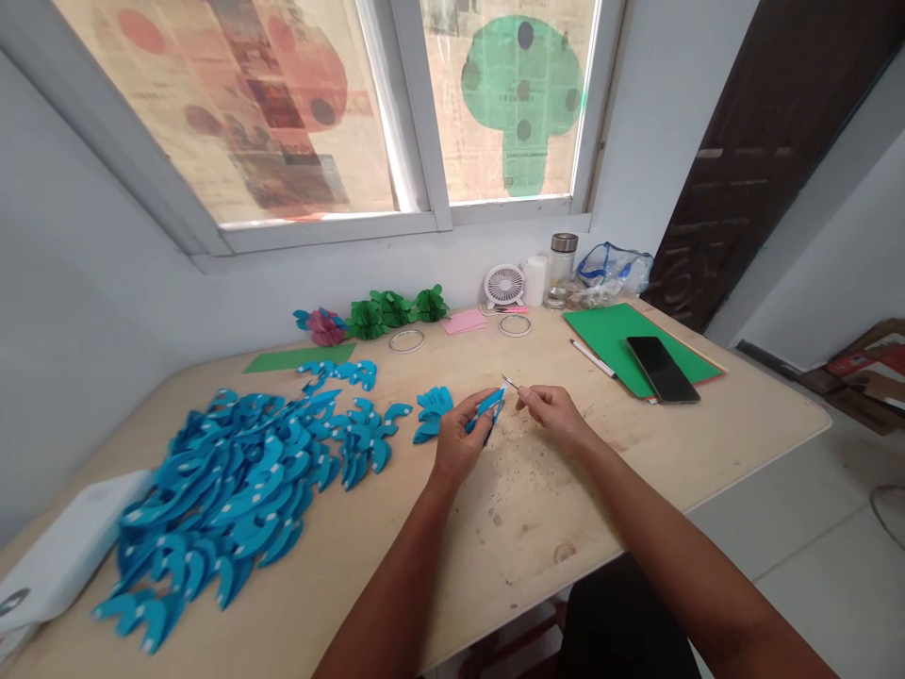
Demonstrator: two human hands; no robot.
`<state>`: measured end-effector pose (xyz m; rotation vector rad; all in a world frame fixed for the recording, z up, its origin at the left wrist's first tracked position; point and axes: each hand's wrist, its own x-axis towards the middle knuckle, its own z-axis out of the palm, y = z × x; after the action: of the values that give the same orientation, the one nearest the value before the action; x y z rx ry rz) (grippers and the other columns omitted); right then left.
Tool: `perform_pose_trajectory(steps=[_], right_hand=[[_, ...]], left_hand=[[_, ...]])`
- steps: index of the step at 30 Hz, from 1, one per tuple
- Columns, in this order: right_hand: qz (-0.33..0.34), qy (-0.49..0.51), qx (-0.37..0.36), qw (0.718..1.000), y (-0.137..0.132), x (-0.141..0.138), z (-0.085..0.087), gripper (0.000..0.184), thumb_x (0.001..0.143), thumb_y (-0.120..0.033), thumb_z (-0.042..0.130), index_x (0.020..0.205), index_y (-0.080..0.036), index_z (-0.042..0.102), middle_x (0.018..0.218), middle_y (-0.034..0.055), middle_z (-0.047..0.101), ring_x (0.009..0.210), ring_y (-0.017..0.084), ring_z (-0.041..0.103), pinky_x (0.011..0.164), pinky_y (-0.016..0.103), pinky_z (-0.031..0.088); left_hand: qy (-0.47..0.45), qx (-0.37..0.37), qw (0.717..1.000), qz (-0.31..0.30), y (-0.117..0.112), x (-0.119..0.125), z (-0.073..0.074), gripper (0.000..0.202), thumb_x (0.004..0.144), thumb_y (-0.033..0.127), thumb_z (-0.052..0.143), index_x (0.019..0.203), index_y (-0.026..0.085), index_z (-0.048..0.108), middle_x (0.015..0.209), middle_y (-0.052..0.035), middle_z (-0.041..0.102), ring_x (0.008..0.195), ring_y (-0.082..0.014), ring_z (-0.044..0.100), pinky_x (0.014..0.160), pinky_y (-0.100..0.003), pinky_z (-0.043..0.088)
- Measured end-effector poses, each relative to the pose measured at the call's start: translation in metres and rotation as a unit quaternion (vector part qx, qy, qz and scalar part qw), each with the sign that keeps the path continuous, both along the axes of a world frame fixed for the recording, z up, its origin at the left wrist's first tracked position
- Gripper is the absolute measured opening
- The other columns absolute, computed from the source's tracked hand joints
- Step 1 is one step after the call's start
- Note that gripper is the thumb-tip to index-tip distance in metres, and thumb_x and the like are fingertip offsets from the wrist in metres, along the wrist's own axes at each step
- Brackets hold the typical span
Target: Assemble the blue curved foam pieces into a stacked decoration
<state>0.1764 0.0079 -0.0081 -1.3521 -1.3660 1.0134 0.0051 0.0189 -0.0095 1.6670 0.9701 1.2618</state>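
My left hand [461,436] is closed on a blue curved paper cut-out [489,405], held just above the wooden table [509,528]. My right hand [552,411] pinches a thin pointed tool, like tweezers [510,382], whose tip sits by the upper end of the cut-out. A small stack of the same blue pieces [433,411] lies just left of my left hand. A big heap of blue cut-outs [233,486] covers the table's left part.
A black phone [662,368] lies on green and red sheets [608,335] at the right, a pen [592,357] beside them. At the back: green paper balls [396,309], tape rings [406,340], a small fan [504,284], a jar [563,259]. A white object [63,552] lies far left.
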Motion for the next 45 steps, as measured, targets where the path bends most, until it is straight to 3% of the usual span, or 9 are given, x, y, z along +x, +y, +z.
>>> perform_pose_trajectory(steps=[14, 37, 45], right_hand=[[-0.004, -0.043, 0.024, 0.999, -0.0017, -0.0003, 0.0017, 0.046, 0.076, -0.056, 0.048, 0.068, -0.013, 0.063, 0.048, -0.006, 0.03, 0.046, 0.007, 0.027, 0.046, 0.022, 0.02], [-0.038, -0.088, 0.04, 0.995, -0.0005, -0.0021, -0.0001, 0.047, 0.078, -0.056, 0.046, 0.065, -0.014, 0.062, 0.046, -0.0049, 0.032, 0.046, 0.009, 0.033, 0.047, 0.023, 0.022], [-0.04, -0.071, 0.04, 0.996, -0.002, -0.0025, 0.0028, 0.047, 0.078, -0.057, 0.045, 0.069, -0.014, 0.062, 0.05, -0.0041, 0.037, 0.049, 0.009, 0.035, 0.047, 0.023, 0.023]], left_hand=[[0.011, 0.001, 1.0, -0.009, -0.0006, 0.001, -0.0003, 0.033, 0.076, 0.034, 0.058, 0.103, 0.016, 0.066, 0.086, -0.0066, 0.07, 0.076, -0.018, 0.065, 0.065, -0.027, 0.051], [0.003, -0.006, 1.0, -0.015, -0.0003, 0.0015, -0.0007, 0.035, 0.075, 0.033, 0.058, 0.105, 0.016, 0.066, 0.083, -0.0064, 0.07, 0.073, -0.0177, 0.064, 0.063, -0.027, 0.051], [-0.004, -0.013, 1.0, 0.002, -0.0016, 0.0006, 0.0011, 0.036, 0.076, 0.035, 0.059, 0.106, 0.017, 0.066, 0.069, -0.0033, 0.068, 0.064, -0.0157, 0.062, 0.059, -0.026, 0.05]])
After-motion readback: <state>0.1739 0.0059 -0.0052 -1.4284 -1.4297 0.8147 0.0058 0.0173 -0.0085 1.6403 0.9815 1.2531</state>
